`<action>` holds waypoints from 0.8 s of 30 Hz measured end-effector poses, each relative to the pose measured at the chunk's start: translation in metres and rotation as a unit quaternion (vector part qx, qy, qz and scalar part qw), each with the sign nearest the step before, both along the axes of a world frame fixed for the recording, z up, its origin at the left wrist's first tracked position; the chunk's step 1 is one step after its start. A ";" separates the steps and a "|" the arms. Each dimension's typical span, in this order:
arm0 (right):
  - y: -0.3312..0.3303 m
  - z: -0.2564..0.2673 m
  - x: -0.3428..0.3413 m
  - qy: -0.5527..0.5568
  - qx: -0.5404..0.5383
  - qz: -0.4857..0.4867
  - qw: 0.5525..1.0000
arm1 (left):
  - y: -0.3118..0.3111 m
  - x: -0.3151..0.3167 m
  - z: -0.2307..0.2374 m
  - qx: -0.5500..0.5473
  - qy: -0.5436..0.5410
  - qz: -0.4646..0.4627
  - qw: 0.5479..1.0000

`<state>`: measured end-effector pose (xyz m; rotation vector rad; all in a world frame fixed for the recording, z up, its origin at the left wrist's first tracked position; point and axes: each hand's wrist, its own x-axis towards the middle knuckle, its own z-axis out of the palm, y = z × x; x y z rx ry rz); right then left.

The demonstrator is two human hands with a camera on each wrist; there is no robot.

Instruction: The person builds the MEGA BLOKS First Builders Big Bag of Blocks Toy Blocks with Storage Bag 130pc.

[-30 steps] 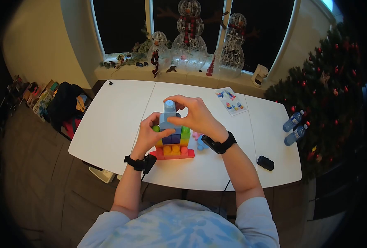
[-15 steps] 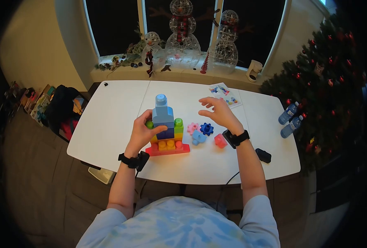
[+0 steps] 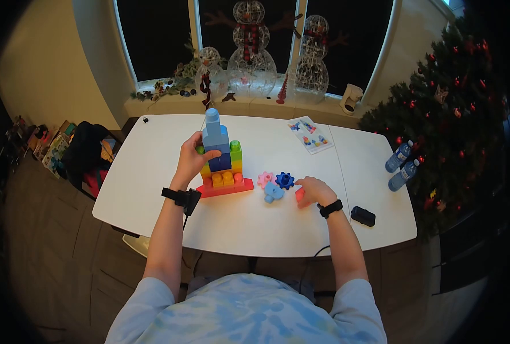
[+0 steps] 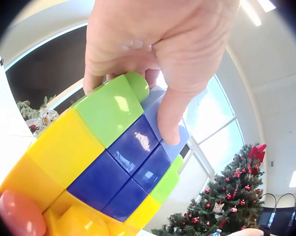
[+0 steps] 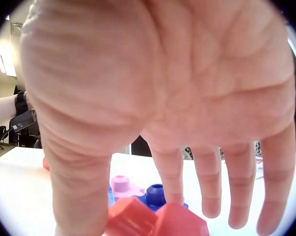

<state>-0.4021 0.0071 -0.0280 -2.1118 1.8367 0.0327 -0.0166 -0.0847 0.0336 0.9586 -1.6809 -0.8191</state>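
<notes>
A tower of stacked blocks stands on a red base [image 3: 232, 189], with yellow, green and dark blue blocks [image 4: 133, 150] below light blue ones [image 3: 212, 135]. My left hand [image 3: 192, 160] grips the tower's left side near the green block [image 4: 111, 110], thumb across the front. At the right, my right hand [image 3: 319, 191] is at a red piece [image 3: 300, 198], thumb and index finger on either side of it. In the right wrist view the red piece [image 5: 180, 221] lies low between thumb and index finger; the other fingers hang straight.
Beside the red piece lie a pink gear [image 3: 266, 179], a dark blue gear [image 3: 285, 180] and a light blue piece [image 3: 274, 193]. A picture sheet [image 3: 310, 135] is farther back. Two bottles [image 3: 404, 176] and a black case [image 3: 363, 216] are at the right.
My right hand has left the tower's top and moved right and down to the red piece. My left hand still holds the tower, which has shifted slightly away and left in view.
</notes>
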 end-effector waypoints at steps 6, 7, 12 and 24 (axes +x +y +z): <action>0.004 -0.032 -0.018 -0.058 -0.066 -0.010 0.996 | -0.046 -0.006 -0.002 -0.038 -0.008 -0.001 0.999; 0.003 -0.036 -0.020 -0.068 -0.089 -0.014 0.994 | -0.050 -0.007 -0.003 -0.038 -0.008 -0.003 0.999; -0.001 -0.017 -0.023 -0.158 -0.124 -0.086 0.976 | -0.057 -0.011 0.002 -0.017 -0.036 0.003 0.999; -0.027 -0.040 -0.046 -0.137 -0.139 -0.105 0.975 | 0.065 -0.114 -0.022 -0.168 -0.220 -0.129 0.952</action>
